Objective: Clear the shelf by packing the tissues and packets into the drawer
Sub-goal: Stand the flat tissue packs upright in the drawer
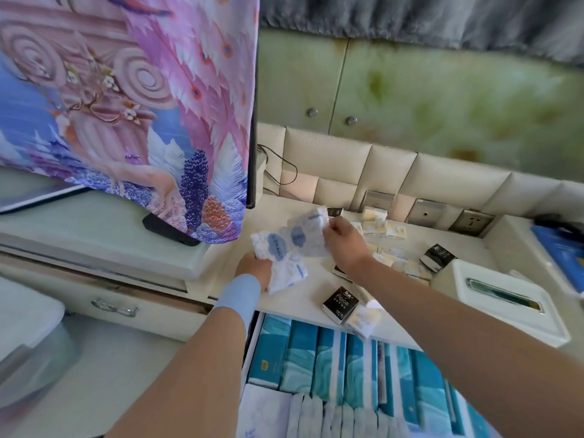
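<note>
While both hands are up over the shelf, the blue-and-white tissue packets sit between them as a loose bunch, off the surface, above the shelf's left part. The left hand grips the lower packets from underneath, fingers curled round the film. The right hand pinches the upper packets at their right edge. These look light, soft and squashy, with slick plastic wrap, so a bunch can fan out or slip, and one packet may drop. Better to hold across the flat faces and squeeze the stack together than to pinch a corner; nothing here is fragile. The open drawer is just below the shelf edge, already lined with upright teal tissue packs and white packs in front; free room looks tight. Left on the shelf are black pocket tissue packs and yellow-white pocket tissue packs, small, light, boxy and easy to pinch by the sides. A white tissue box stands at the right.
</note>
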A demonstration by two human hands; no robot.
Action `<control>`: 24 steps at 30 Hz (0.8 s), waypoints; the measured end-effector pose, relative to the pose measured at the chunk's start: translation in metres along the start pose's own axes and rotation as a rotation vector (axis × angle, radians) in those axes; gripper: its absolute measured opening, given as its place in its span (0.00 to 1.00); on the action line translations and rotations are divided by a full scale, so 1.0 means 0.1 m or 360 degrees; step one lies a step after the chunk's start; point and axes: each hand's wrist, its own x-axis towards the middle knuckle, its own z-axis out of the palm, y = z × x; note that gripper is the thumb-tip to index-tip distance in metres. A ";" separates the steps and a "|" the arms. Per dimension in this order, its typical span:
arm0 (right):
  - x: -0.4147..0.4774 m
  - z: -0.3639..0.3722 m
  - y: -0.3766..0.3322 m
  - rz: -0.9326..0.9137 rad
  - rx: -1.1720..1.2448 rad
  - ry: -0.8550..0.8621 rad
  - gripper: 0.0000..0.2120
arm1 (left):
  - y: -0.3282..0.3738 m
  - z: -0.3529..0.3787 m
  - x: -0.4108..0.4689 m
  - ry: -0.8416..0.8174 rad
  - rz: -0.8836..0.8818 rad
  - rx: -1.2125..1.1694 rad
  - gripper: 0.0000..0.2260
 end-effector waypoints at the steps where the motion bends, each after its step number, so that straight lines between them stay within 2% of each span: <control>1: -0.07 -0.14 0.01 0.0047 0.0157 0.0006 0.08 | 0.02 0.00 -0.07 0.0055 0.0045 0.0001 0.18; 3: -0.26 -0.46 0.07 0.0147 0.0439 -0.0030 0.11 | 0.06 0.01 -0.22 0.0126 0.0129 -0.0045 0.17; 5: -0.50 -0.77 0.17 0.0239 0.0636 -0.0104 0.12 | 0.09 0.05 -0.41 0.0084 0.0197 -0.0039 0.14; 9: -1.06 -1.24 0.40 0.0360 0.0779 -0.0193 0.11 | 0.20 0.27 -0.96 -0.0383 0.0252 0.0024 0.09; 11: -1.35 -1.37 0.52 0.0383 0.0765 -0.0209 0.11 | 0.23 0.42 -1.25 -0.0647 0.0300 0.0110 0.09; 14: -1.66 -1.52 0.64 0.0421 0.0701 -0.0096 0.10 | 0.22 0.64 -1.65 -0.0886 0.0382 0.0234 0.09; 18: -1.93 -1.57 0.74 0.0464 0.0633 0.0089 0.11 | 0.09 0.81 -2.03 -0.1016 0.0401 0.0151 0.10; 20: -2.10 -1.53 0.80 0.0479 0.0618 0.0145 0.12 | -0.03 0.89 -2.19 -0.1104 0.0453 0.0261 0.12; 23: -2.31 -1.48 0.93 0.0473 0.0418 0.0350 0.11 | -0.19 1.01 -2.36 -0.1089 0.0546 0.0472 0.15; 24: -2.35 -1.47 0.98 0.0514 0.0500 0.0390 0.12 | -0.24 1.05 -2.39 -0.1071 0.0545 0.0488 0.18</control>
